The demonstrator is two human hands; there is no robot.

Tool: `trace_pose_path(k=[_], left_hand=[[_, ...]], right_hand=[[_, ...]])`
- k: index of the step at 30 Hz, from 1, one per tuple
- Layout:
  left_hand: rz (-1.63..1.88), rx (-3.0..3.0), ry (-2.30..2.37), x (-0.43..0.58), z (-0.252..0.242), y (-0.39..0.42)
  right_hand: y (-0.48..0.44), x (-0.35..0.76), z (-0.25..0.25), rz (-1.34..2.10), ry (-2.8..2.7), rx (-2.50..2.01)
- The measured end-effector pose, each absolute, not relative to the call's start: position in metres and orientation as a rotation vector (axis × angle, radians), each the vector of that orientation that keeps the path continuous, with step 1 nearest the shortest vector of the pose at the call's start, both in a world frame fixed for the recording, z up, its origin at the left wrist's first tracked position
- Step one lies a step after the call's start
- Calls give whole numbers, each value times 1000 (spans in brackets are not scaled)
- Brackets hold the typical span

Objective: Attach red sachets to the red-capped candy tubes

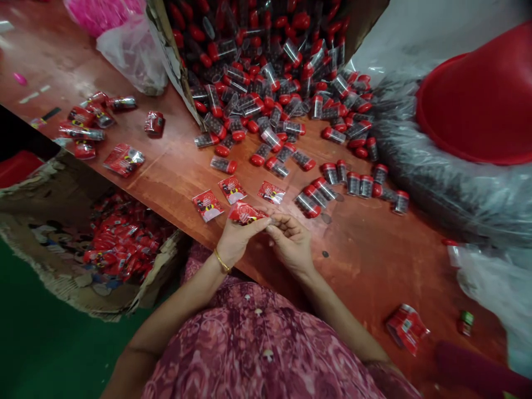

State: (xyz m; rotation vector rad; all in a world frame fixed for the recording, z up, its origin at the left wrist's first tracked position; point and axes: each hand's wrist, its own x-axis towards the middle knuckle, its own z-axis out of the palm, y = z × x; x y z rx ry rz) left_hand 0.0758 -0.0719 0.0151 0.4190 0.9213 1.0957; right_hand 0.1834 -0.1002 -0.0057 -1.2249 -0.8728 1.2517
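Observation:
A red printed plastic sleeve (246, 213) with a cartoon figure is pinched in my left hand (235, 238), thumb on top. My right hand (293, 241) is closed at the sleeve's right end, its fingertips meeting my left thumb; they partly hide that end. Just beyond my hands lie three flat printed sleeves: one on the left (208, 205), one in the middle (232, 189) and one on the right (271, 192). Several clear tubes with red caps (313, 198), filled with dark pieces, lie in a row to the right of them.
A tipped cardboard box (177, 72) spills many red-capped tubes (270, 138) across the table (353, 266). Wrapped tubes (85, 122) lie at left, above a carton of red packets (124, 244). At right, a red tub (477, 105) sits on a filled plastic bag (432, 183).

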Motion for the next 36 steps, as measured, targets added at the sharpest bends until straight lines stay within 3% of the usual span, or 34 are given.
trace_pose_path(k=[5,8,11,13,18,21,24,28,36], left_hand=[[1057,420,944,60,13,-81],[1065,541,1098,14,19,-86],[1135,689,1648,-57,27,-92],[937,757,2057,-106,29,-97],[434,1016,2651,-155,22,-111],[852,1301,2670,-116,18,-110],[1118,1352,2131,-45,18,-97],[1044,1186,1384,41,13,-72],[1005,1311,1270,70,4,-64]], right_hand=[[-88,173,-8,1184,-1104,-1261],[-75,187,-9,858,-1524,-1413],[-53,213,-12,333,-1828,-1706],[-40,226,-18,98,-1916,-1872],[-29,228,-36,-56,-1987,-1914],[-37,222,-34,-3,-1946,-1826],[-51,217,-21,167,-1838,-1684],[-74,208,-2,412,-1629,-1559],[-89,200,-5,1204,-1077,-1304]])
